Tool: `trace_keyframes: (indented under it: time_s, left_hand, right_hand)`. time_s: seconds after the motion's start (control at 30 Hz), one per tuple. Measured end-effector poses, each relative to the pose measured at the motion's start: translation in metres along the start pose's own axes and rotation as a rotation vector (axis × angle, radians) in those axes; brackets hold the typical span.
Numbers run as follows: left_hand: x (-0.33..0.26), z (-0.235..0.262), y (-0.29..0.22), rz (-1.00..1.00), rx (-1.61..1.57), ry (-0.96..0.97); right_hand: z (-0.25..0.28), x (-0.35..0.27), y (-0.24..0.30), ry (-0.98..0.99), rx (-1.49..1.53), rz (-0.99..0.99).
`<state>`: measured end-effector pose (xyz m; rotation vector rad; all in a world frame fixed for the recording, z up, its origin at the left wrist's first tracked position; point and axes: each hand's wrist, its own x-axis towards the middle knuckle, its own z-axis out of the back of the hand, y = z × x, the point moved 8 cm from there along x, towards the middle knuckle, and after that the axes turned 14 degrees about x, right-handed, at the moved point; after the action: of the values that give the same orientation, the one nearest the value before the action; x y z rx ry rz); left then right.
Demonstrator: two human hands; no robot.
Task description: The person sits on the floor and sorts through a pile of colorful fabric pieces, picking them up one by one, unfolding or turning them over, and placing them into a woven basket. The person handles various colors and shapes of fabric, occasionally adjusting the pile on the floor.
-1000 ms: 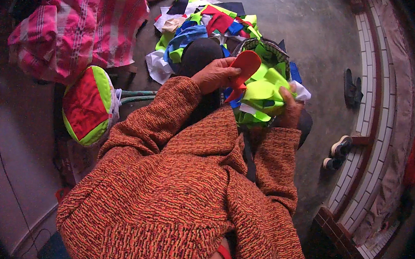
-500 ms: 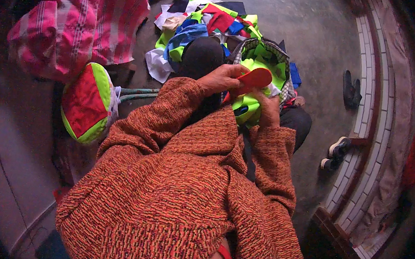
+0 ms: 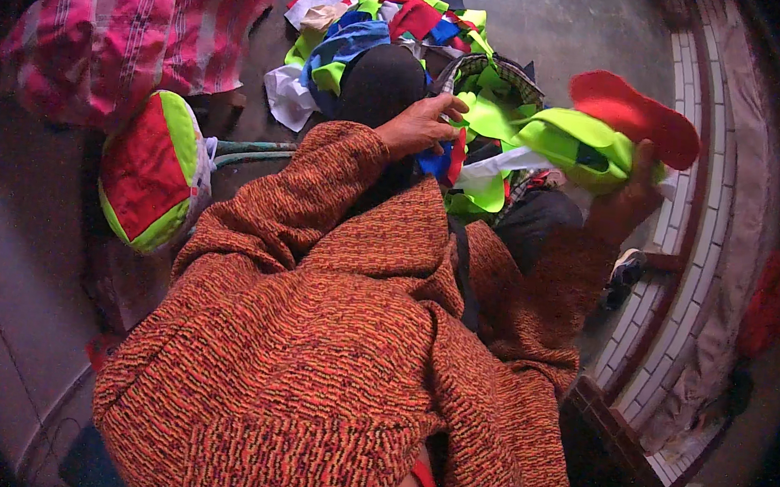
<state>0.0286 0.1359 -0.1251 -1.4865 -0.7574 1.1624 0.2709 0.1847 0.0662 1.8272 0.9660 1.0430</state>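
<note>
Red cloth piece (image 3: 638,112) and your right hand (image 3: 633,198) have swung from the upper centre, where they were half a second ago, to the upper right of the frame. Your left hand (image 3: 421,128) stays at upper centre, but no longer holds the red piece.

At upper right, the red piece is rounded and lies against a lime-green cloth piece (image 3: 573,148), which bulges just left of your right hand. The right fingers are bent and pinch the cloth at its right end; blur hides exactly how each one rests. Your left fingers are loosely curled and a little apart, with a gap between them and the thumb. They are just above a narrow red strip (image 3: 458,157); you cannot tell from this view whether they touch it.

Between your hands, lime-green and white scraps (image 3: 483,182) spill from a checked bag (image 3: 520,86). Beyond your dark-clad knee (image 3: 384,81), a heap of scraps (image 3: 414,18) in red, blue, white, black and lime green covers the floor at top centre.

At the left of the frame sits a rounded red and lime-green cloth object (image 3: 148,171), below a pink checked cloth (image 3: 149,32) at upper left. Along the right runs a white-tiled ledge (image 3: 674,227), with a dark shoe (image 3: 627,267) beside it.
</note>
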Motion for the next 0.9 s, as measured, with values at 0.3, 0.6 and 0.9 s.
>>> trace_keyframes:
  time_s: [0.3,0.6,0.9]
  left_hand:
    - [0.000,0.000,-0.003,0.001,-0.042,-0.017]
    - [0.000,0.012,0.008,0.029,0.003,-0.105]
    - [0.041,0.013,0.120,0.552,0.327,-0.322]
  right_hand:
    - [0.038,-0.014,-0.118,0.167,-0.478,-0.318]
    - [0.067,-0.071,-0.121,0.779,-0.920,-0.404]
    - [0.107,-0.135,-0.022,0.576,-1.300,0.058]
